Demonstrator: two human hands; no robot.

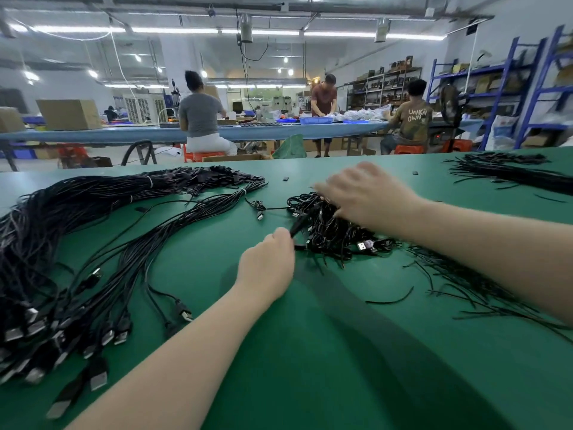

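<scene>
**Our hands at the cable heap**

Mid-frame, a tangled heap of short black USB cables (pixel 331 234) lies on the green table (pixel 310 352). Our left hand (pixel 266 265), fingers curled, pinches one black cable end (pixel 299 226) at the heap's lower-left edge. Our right hand (pixel 362 193), blurred, rests on top with fingers extended. A big bundle of long black cables (pixel 77 212) sprawls at left.

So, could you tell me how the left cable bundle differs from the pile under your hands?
The left bundle is large, its long cables laid parallel and bound with white ties; the pile is a small tangle of coiled cables. The left bundle lies untouched; the right hand rests on the pile and the left hand pinches a piece of it. Both are black USB cables.
</scene>
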